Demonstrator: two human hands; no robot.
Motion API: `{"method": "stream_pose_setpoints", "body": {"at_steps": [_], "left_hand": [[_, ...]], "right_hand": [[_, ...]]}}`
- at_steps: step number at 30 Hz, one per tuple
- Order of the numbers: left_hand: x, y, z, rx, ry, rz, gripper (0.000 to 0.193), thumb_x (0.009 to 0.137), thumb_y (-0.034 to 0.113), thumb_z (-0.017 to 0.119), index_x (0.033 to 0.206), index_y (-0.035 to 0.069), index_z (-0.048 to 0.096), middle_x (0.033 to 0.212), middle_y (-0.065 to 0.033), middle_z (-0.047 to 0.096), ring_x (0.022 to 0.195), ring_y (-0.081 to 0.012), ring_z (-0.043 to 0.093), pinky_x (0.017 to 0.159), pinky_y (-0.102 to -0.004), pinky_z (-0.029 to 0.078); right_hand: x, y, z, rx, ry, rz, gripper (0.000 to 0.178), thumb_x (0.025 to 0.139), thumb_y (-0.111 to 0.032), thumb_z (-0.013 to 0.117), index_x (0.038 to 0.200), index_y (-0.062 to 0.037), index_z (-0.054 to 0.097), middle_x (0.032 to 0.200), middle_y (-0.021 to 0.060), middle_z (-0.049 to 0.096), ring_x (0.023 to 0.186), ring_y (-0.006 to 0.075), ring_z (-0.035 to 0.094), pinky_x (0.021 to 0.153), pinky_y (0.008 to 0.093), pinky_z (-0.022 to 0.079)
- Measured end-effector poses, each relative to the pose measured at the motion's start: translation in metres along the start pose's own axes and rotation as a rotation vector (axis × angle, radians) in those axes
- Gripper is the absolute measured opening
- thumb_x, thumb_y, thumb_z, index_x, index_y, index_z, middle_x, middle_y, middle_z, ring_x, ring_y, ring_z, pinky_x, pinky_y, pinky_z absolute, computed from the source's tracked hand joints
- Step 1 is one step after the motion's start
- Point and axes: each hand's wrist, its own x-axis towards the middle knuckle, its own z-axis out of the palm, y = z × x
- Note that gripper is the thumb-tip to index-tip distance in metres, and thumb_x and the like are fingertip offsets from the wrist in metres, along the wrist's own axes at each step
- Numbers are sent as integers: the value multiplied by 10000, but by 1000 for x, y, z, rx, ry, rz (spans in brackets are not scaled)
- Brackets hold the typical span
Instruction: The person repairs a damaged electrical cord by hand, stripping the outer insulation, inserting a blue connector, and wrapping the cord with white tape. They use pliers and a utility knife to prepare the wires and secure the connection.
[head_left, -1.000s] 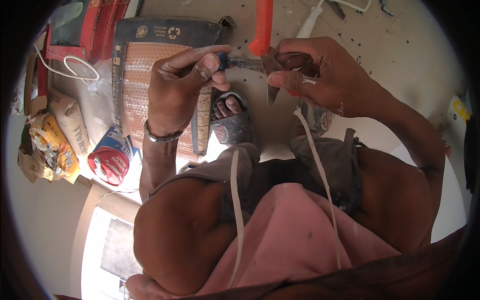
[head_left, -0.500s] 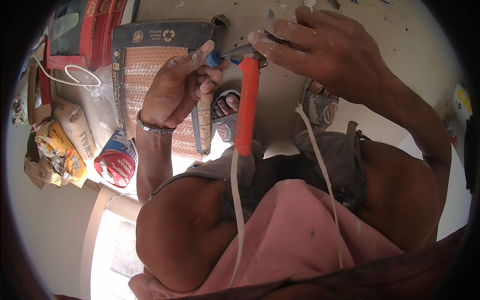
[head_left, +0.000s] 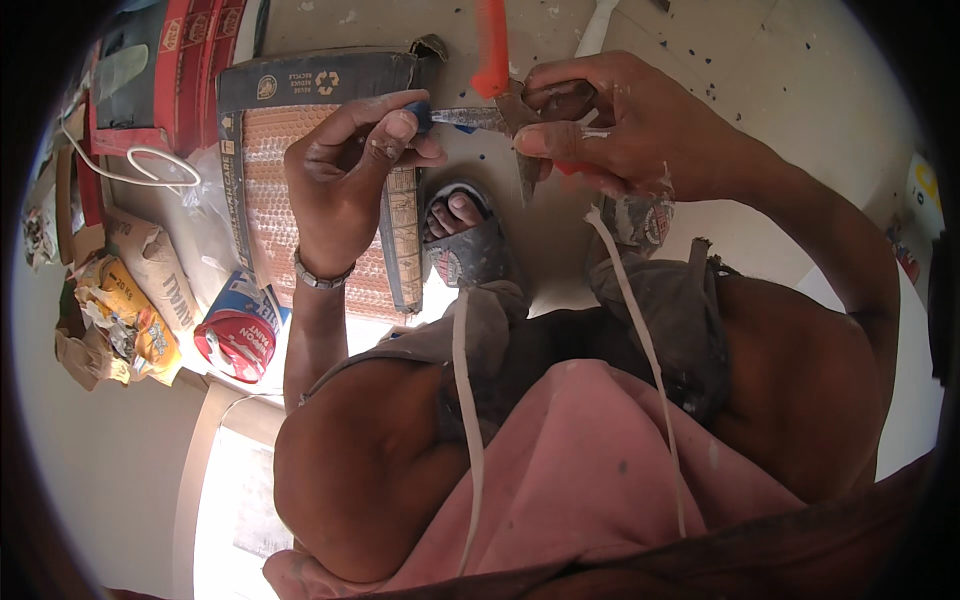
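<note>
My left hand [head_left: 350,160] pinches a small blue plastic piece [head_left: 420,116] between thumb and fingers. My right hand [head_left: 630,130] is closed around red-handled pliers [head_left: 512,122], gripping them near the metal joint. A pointed metal jaw [head_left: 470,118] reaches left and meets the blue piece; whether it goes inside, I cannot tell. One red handle [head_left: 490,50] sticks out toward the far side, slightly blurred. Part of the other handle shows red below my right fingers, the rest hidden by them.
A flat carton [head_left: 315,180] with a dotted orange-brown face lies at the left, by a red box [head_left: 185,80]. Nearer are a blue-and-red paint can [head_left: 238,335] and torn paper bags [head_left: 125,310]. Blue scraps dot the floor [head_left: 740,60]. Two white cords [head_left: 465,390] hang over my lap.
The pliers have turned over: the red handle that hung toward me now points away. My right hand has shifted nearer to me, with its thumb now on the joint. My left hand still pinches the blue piece.
</note>
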Motion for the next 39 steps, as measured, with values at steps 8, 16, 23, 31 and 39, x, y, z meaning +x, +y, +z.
{"method": "stream_pose_setpoints", "body": {"at_steps": [8,16,23,31,39], "left_hand": [[2,-10,-31,-612,-209,-485,279,1017,144,597,1167,-89,628,1018,-157,726,855,-166,717,736,-302,621],[-13,8,-10,-395,-97,-323,258,987,118,644,1150,-81,661,955,-174,734,753,-185,721,719,-294,611],[-12,18,9,60,88,164,242,963,46,654,1156,-100,659,956,-180,732,805,-211,730,760,-307,615],[-9,27,4,-276,-11,-148,247,992,111,636,1136,-87,665,924,-174,729,764,-181,718,680,-313,624],[-11,27,5,-313,19,-276,250,982,119,657,1128,-83,670,899,-165,729,701,-156,692,657,-290,598]], "right_hand": [[-1,5,-7,-1166,285,-727,408,832,-27,676,1232,-107,657,1049,77,707,843,269,692,690,385,546],[-2,6,4,-449,27,-371,314,929,-128,686,1221,-23,633,961,111,701,708,213,656,649,340,542],[-14,-2,6,611,-265,251,441,963,-285,702,1221,41,554,907,131,680,544,107,592,447,265,462],[-17,12,7,-203,233,-398,338,932,-114,712,1205,10,557,920,143,685,658,185,675,537,283,510],[-15,2,0,-435,141,-440,266,922,-69,705,1147,7,586,845,107,670,648,181,637,601,287,510]]}}
